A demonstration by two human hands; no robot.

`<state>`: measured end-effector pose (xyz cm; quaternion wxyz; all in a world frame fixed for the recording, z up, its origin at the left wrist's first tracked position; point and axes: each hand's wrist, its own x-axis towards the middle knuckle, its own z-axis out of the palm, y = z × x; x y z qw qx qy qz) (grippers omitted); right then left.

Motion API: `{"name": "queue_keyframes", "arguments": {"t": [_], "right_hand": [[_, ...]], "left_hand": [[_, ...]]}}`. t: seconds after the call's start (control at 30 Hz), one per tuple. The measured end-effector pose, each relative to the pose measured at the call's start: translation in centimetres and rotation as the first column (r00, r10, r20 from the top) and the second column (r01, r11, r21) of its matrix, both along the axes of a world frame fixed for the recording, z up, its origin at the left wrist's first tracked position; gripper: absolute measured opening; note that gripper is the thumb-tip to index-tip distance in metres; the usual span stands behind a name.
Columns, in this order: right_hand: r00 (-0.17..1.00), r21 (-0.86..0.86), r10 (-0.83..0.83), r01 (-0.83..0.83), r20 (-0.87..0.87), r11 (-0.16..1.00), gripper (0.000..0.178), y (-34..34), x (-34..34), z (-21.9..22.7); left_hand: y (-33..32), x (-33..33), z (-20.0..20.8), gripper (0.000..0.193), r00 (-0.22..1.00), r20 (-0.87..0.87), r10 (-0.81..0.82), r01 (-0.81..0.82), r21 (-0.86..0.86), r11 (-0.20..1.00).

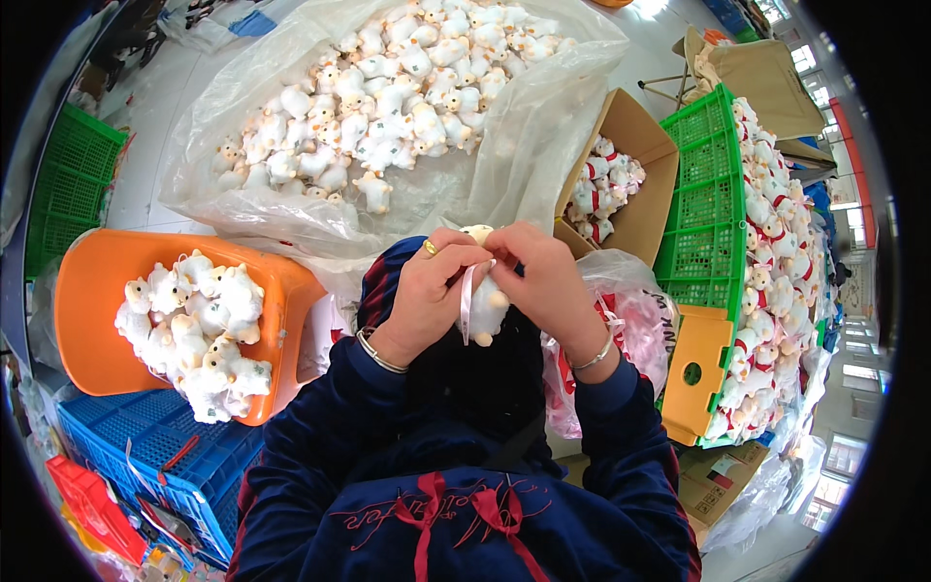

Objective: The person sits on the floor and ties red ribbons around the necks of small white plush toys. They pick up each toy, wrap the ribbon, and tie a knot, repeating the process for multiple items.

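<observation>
Both my hands come together over my lap at a small white plush animal (488, 315). A pale pink ribbon (466, 303) hangs from the pinched fingers and lies along the toy's side. My left hand (427, 291) is closed, thumb and forefinger gripping the ribbon near the toy's neck. Close against it, my right hand (545, 281) is pinched on the ribbon at the same spot. The fingers cover most of the toy's head, and whether the ribbon is knotted cannot be made out.
A clear plastic sheet (524, 145) ahead bears many white plush toys. An orange stool (92, 310) with more toys stands at left above a blue crate (116, 427). At right are a cardboard box (648, 145), a green crate (703, 194) and a bag of pink ribbons (630, 320).
</observation>
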<state>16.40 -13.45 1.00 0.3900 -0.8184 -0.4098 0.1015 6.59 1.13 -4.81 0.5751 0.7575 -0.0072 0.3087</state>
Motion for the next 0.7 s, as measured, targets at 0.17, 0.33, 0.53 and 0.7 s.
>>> {"name": "queue_keyframes", "arguments": {"t": [0.17,0.33,0.53,0.7], "right_hand": [[0.984,-0.047,0.078,-0.071,0.159,0.996,0.012,0.3,-0.9,-0.2],[0.937,-0.195,0.075,-0.149,-0.343,0.969,0.008,-0.6,1.0,1.6],[0.761,0.006,0.044,-0.052,-0.648,0.999,0.008,-2.5,2.2,0.6],[0.834,0.136,0.049,0.032,-0.550,0.990,0.014,-2.2,2.1,0.0]], "left_hand": [[0.4,-0.4,-0.8,0.017,0.995,0.020,-0.097,0.097,-0.015,0.995],[0.6,-0.9,-0.9,0.017,0.993,0.016,-0.120,0.121,-0.026,0.992],[0.7,-1.0,-0.7,0.016,0.995,0.012,-0.104,0.104,-0.012,0.995],[0.7,-1.0,-0.6,0.017,0.996,-0.004,-0.095,0.094,-0.013,0.995]]}}
